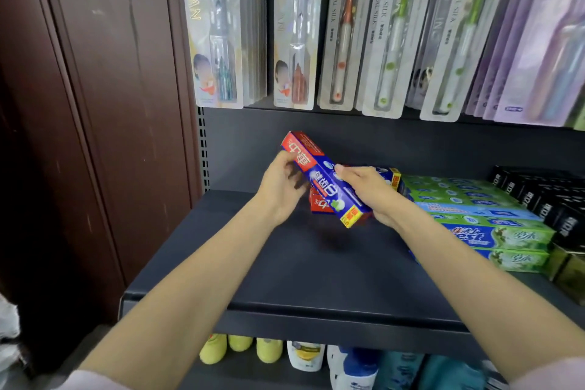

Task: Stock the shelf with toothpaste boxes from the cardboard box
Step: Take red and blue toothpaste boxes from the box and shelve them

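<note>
A red and blue toothpaste box (319,172) hangs tilted above the dark shelf (285,266), its red end up and to the left. My left hand (280,188) grips it near the red end. My right hand (367,190) holds its lower blue part from the right. Under it lies a second box of the same kind (319,203), red end toward me, partly hidden. Another blue box (391,175) shows behind my right hand. The cardboard box is out of view.
Green toothpaste boxes (493,225) are stacked on the shelf's right, with black boxes (547,196) beyond them. Packaged toothbrushes (345,28) hang above. A brown wooden panel (104,104) stands at the left. Bottles (305,355) sit on the shelf below.
</note>
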The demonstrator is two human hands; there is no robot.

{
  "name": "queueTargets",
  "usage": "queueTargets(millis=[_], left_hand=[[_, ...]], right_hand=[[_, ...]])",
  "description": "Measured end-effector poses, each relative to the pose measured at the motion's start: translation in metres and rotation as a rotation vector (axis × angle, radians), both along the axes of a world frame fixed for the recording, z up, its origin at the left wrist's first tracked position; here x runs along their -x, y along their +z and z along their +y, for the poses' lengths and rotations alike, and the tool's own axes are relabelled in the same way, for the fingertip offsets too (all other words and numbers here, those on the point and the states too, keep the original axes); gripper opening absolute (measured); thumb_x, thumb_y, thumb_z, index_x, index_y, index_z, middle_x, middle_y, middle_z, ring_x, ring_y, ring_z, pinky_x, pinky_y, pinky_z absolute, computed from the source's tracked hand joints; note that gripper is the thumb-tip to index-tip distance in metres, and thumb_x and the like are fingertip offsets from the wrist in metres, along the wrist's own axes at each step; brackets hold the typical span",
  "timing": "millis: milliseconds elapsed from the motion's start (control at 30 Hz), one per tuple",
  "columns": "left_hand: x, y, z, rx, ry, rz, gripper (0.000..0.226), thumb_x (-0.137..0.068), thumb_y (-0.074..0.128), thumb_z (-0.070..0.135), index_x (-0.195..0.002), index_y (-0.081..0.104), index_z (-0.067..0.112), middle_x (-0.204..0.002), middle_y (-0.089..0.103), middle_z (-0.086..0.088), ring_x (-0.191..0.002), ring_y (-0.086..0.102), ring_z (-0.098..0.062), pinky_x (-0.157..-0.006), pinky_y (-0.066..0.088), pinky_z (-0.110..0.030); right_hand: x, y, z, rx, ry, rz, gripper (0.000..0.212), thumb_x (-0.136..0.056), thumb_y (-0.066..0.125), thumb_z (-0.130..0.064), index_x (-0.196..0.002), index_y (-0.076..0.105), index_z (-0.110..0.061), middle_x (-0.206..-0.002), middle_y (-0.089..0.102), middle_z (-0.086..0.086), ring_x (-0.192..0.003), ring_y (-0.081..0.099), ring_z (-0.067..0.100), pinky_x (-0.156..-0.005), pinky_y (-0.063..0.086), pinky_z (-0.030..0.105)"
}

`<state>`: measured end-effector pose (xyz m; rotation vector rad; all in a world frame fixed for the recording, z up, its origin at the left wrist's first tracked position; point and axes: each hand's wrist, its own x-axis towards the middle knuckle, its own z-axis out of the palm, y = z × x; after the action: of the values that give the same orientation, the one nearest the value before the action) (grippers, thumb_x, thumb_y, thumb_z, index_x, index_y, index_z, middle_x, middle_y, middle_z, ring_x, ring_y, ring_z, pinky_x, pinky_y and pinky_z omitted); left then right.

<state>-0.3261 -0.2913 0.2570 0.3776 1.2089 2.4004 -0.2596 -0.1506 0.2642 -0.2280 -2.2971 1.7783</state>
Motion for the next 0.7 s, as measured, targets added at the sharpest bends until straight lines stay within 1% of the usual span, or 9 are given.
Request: queueTargets(millis=[67, 133, 200, 267, 400, 467, 533, 600, 700], left_hand=[[0.000, -0.001, -0.002, 0.143, 0.057, 0.203, 0.055, -0.087, 0.052, 0.006, -0.136, 0.033, 0.025, -0.114, 0.054, 0.001, -0.091, 0.055, -0.008, -0.073, 0.044, -0.024], [0.004, -0.002, -0.007, 0.236, 0.091, 0.299, 0.080, -0.089, 0.048, -0.007, -0.147, 0.012, 0.034, -0.117, 0.050, 0.004, -0.095, 0.055, -0.007, -0.079, 0.046, -0.029], [0.008, -0.001, -0.014, 0.206, 0.041, 0.297, 0.076, -0.088, 0.049, -0.011, -0.144, 0.023, 0.033, -0.109, 0.053, 0.001, -0.098, 0.056, -0.011, -0.084, 0.050, -0.035], [0.010, 0.001, -0.020, 0.153, -0.023, 0.279, 0.061, -0.087, 0.051, -0.011, -0.135, 0.041, 0.025, -0.104, 0.057, 0.000, -0.100, 0.059, -0.015, -0.087, 0.051, -0.037], [0.010, 0.001, -0.021, 0.237, -0.003, 0.317, 0.049, -0.083, 0.063, -0.005, -0.124, 0.050, 0.019, -0.099, 0.059, -0.002, -0.094, 0.063, -0.013, -0.076, 0.059, -0.027], [0.010, 0.001, -0.017, 0.293, 0.054, 0.308, 0.052, -0.082, 0.067, 0.000, -0.128, 0.049, 0.015, -0.099, 0.058, -0.003, -0.092, 0.063, -0.014, -0.069, 0.059, -0.023], [0.012, -0.001, -0.011, 0.326, 0.134, 0.279, 0.054, -0.081, 0.068, 0.002, -0.130, 0.047, 0.012, -0.100, 0.057, -0.004, -0.099, 0.061, -0.017, -0.067, 0.058, -0.024], [0.017, -0.004, -0.003, 0.363, 0.214, 0.256, 0.057, -0.081, 0.069, 0.003, -0.131, 0.044, 0.012, -0.105, 0.057, -0.007, -0.107, 0.060, -0.022, -0.070, 0.056, -0.027], [0.021, -0.009, 0.013, 0.436, 0.304, 0.197, 0.060, -0.080, 0.072, 0.007, -0.132, 0.042, 0.012, -0.119, 0.057, -0.013, -0.110, 0.061, -0.024, -0.077, 0.056, -0.032]], right_hand=[[-0.004, 0.006, 0.002, 0.192, 0.070, -0.065, 0.023, -0.098, 0.047, -0.028, -0.112, 0.055, -0.013, -0.061, 0.072, -0.002, -0.048, 0.065, 0.010, -0.041, 0.050, 0.019], [-0.011, 0.014, 0.006, 0.326, 0.164, -0.196, 0.023, -0.098, 0.045, -0.030, -0.113, 0.053, -0.015, -0.072, 0.073, 0.010, -0.049, 0.064, 0.018, -0.039, 0.048, 0.021], [-0.017, 0.016, 0.012, 0.353, 0.211, -0.279, 0.026, -0.097, 0.044, -0.034, -0.110, 0.055, -0.014, -0.077, 0.073, 0.012, -0.052, 0.065, 0.020, -0.040, 0.049, 0.021], [-0.019, 0.016, 0.017, 0.326, 0.190, -0.310, 0.036, -0.093, 0.048, -0.042, -0.109, 0.057, -0.011, -0.081, 0.074, 0.010, -0.058, 0.070, 0.021, -0.043, 0.053, 0.023], [-0.016, 0.023, 0.035, 0.254, 0.138, -0.354, 0.068, -0.069, 0.060, -0.065, -0.112, 0.060, -0.013, -0.091, 0.074, 0.009, -0.070, 0.072, 0.020, -0.060, 0.058, 0.031], [-0.018, 0.034, 0.041, 0.127, 0.166, -0.372, 0.068, -0.063, 0.062, -0.064, -0.111, 0.062, -0.015, -0.093, 0.074, 0.006, -0.074, 0.071, 0.018, -0.075, 0.056, 0.033], [-0.018, 0.042, 0.041, -0.188, 0.129, -0.376, 0.059, -0.070, 0.066, -0.056, -0.110, 0.063, -0.014, -0.096, 0.074, 0.005, -0.079, 0.070, 0.018, -0.081, 0.054, 0.034], [-0.010, 0.044, 0.039, -0.566, -0.002, -0.250, 0.042, -0.080, 0.066, -0.048, -0.109, 0.065, -0.017, -0.104, 0.072, 0.004, -0.089, 0.067, 0.018, -0.080, 0.054, 0.032], [0.005, 0.036, 0.036, -0.878, -0.174, -0.072, 0.039, -0.089, 0.059, -0.040, -0.121, 0.060, -0.019, -0.120, 0.063, 0.007, -0.108, 0.059, 0.024, -0.092, 0.049, 0.041]])
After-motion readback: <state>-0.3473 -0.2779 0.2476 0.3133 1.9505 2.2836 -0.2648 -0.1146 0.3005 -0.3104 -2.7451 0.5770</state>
